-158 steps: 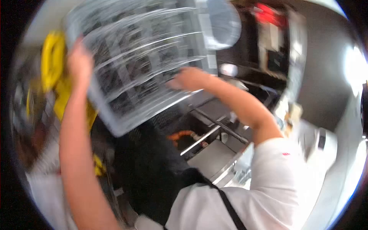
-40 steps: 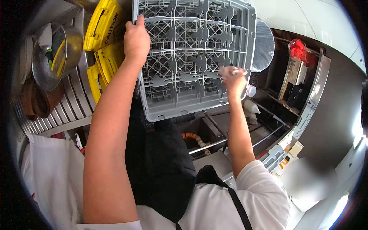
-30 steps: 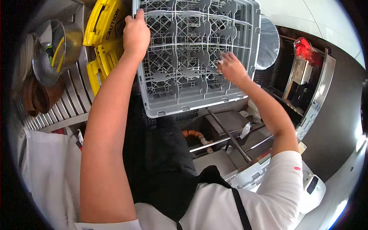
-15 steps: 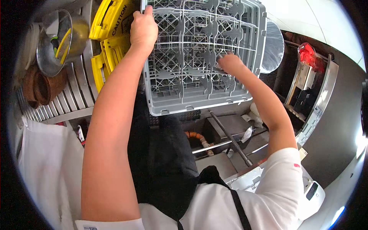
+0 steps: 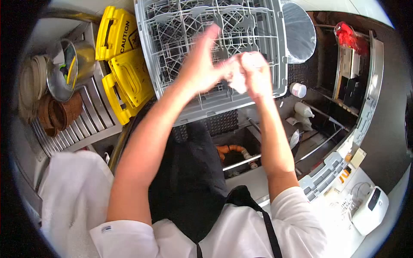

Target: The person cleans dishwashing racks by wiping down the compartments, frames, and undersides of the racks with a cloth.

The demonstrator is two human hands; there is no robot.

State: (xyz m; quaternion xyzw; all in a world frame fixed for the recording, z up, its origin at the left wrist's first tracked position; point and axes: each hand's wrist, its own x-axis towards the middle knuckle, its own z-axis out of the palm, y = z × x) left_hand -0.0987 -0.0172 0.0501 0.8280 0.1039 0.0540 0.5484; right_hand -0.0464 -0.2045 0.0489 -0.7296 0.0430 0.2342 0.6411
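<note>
A grey plastic dishwasher rack with a grid of dividers fills the top middle of the view. Above it, my right hand is closed on a crumpled whitish thing, which may be paper or cloth; motion blur hides its kind. My left hand, also blurred, is over the rack with fingers stretched out and thumb apart, close to the whitish thing. Whether the left thumb touches it, I cannot tell.
Left of the rack are yellow caution signs, a metal pot and brown bowls on a slatted steel shelf. A plastic-covered round thing and a white tub are at right. Orange pipe shows below.
My left hand has let go of the rack's left edge and moved right over it. My right hand has lifted off the dividers, now with the whitish thing showing. The view has shifted.
</note>
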